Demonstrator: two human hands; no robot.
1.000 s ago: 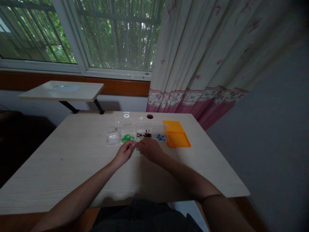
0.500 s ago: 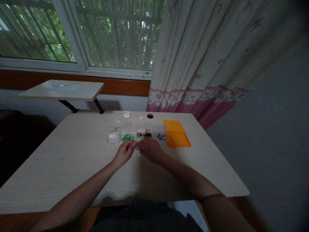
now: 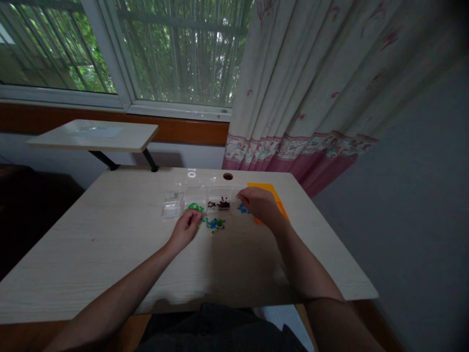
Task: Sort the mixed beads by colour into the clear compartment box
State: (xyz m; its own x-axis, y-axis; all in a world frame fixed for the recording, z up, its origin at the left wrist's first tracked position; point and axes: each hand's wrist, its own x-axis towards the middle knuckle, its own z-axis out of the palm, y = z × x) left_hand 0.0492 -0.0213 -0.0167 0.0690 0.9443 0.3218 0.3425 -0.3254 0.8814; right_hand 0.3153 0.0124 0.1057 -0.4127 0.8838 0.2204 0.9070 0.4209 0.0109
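My left hand point(image 3: 185, 228) is closed in a pinch beside a mixed pile of small blue, green and yellow pieces point(image 3: 214, 224) on the table. Anything between its fingertips is too small to name. My right hand point(image 3: 259, 202) hovers over the clear box with small blue pieces point(image 3: 243, 209), thumb and fingers pressed together. What this hand pinches, if anything, I cannot make out. Small green pieces point(image 3: 194, 207) lie in a clear box just beyond my left fingers. Dark brown pieces point(image 3: 223, 204) fill part of the box between my hands.
At the left of the row stands another clear box point(image 3: 171, 210). An orange open case point(image 3: 264, 187) lies partly under my right hand. A raised shelf point(image 3: 128, 139) sits at the table's back left, and a round hole point(image 3: 227, 176) pierces the back of the tabletop point(image 3: 120, 234).
My right hand has moved right and away from me, from beside my left hand to above the blue pieces. The mixed pile it covered now shows. My left hand has shifted slightly toward me.
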